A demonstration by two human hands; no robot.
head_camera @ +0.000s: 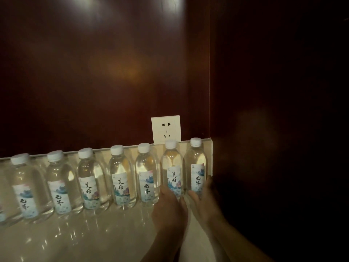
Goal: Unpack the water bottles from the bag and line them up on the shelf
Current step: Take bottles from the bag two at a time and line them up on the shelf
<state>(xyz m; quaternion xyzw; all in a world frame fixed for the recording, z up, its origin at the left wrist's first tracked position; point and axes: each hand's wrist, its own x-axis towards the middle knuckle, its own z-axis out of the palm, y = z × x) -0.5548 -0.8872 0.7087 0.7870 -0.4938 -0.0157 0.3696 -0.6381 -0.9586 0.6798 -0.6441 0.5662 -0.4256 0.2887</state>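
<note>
Clear plastic bottles upright in row on shelf (94, 233). Left hand (170, 208) wraps second-last bottle (171, 167); right hand (204, 197) wraps end bottle (196, 163) at shelf's right edge. Long axes vertical, directly ahead of hands.

Bottle labels (175, 183) carry brush calligraphy: "美好" on three bottles; a two-character text, first character "无", second unclear, on four others (197, 181). Small print unreadable.

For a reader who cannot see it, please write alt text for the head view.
Two hands grip the two rightmost water bottles in a row on a glossy beige shelf: the left hand holds one, the right hand the end bottle. A white wall socket sits behind on dark wood panelling.
</note>
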